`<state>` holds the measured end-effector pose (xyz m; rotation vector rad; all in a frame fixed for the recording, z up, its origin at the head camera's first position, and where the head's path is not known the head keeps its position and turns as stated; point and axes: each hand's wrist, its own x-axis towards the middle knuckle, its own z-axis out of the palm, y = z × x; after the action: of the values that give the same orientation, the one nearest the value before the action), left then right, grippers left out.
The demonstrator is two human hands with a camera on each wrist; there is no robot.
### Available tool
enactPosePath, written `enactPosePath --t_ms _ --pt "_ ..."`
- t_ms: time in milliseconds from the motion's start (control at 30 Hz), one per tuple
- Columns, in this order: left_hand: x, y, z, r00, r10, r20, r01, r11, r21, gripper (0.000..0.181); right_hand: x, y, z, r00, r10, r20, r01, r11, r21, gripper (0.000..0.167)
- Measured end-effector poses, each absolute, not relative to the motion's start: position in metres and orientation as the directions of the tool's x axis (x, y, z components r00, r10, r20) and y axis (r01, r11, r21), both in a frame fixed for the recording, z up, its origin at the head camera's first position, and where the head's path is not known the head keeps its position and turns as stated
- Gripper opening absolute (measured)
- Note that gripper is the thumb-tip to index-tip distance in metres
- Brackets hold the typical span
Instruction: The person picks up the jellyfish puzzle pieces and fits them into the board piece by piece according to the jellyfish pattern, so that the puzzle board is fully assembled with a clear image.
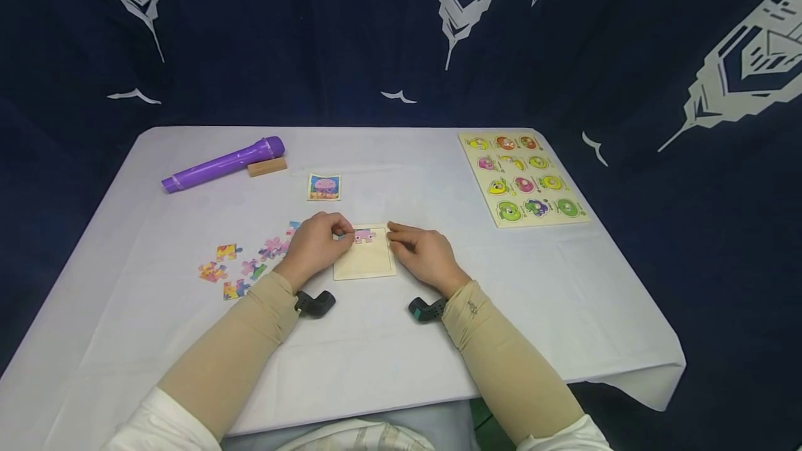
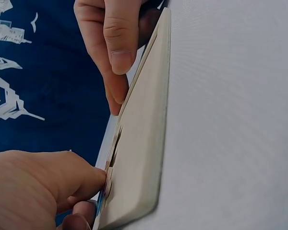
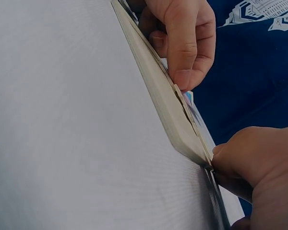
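A shallow square wooden puzzle tray lies in front of me, with a pink-and-purple jigsaw piece against its far edge. At the tray's far left corner, my left hand pinches a jigsaw piece between thumb and fingers; mostly its thin edge shows in the left wrist view. My right hand holds the tray by its far right corner, thumb at the side and fingers at the far edge. Loose jigsaw pieces are scattered left of the left hand, some partly behind it.
Beyond the tray is a small picture card with a pink figure. A purple microphone-shaped object leans on a wooden block at the back left. A fruit puzzle board lies at the back right. White cloth covers the table.
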<state>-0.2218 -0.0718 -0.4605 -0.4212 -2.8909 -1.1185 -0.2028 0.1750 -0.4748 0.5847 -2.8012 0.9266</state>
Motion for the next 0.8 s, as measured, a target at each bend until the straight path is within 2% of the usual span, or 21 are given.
enactPosePath --t_ms 300,600,800 --pt "-0.2242 -0.0704 -0.4606 -0.980 0.183 0.083 0.189 0.691 0.698 0.014 -0.2027 0.1751 -0.4746 -0.919 -0.314 0.240 -0.395 0.733 -0.554 0.027" --pt "-0.2255 -0.0708 -0.4634 -0.978 0.181 0.106 0.203 0.695 0.690 0.013 -0.2024 0.1748 -0.4742 -0.922 -0.311 0.230 -0.387 0.736 -0.556 0.027" --pt "-0.2241 -0.0711 -0.4631 -0.974 0.201 0.108 0.220 0.695 0.684 0.019 -0.2024 0.1750 -0.4745 -0.922 -0.311 0.230 -0.387 0.737 -0.554 0.027"
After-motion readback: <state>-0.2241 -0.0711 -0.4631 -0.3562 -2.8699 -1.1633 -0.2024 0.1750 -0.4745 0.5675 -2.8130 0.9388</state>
